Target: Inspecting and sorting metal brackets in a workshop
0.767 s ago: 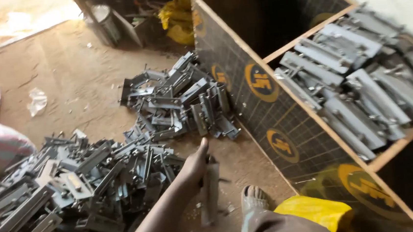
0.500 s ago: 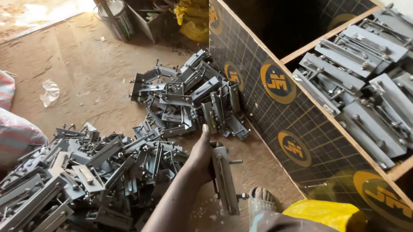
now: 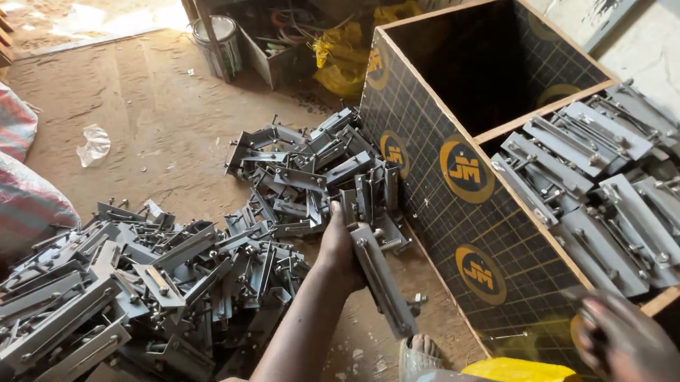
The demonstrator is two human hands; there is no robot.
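Left hand (image 3: 338,244) clamped around top end of a long grey steel bracket with bolts (image 3: 383,280), held tilted over the dirt floor (image 3: 149,133), just beside the black gridded plywood box (image 3: 472,229). Right hand (image 3: 631,342) blurred at the box's near corner; grip unclear, can't tell. Loose pile of the same grey brackets (image 3: 122,297) lies left of the arm; more fill the box's near compartment (image 3: 614,185).
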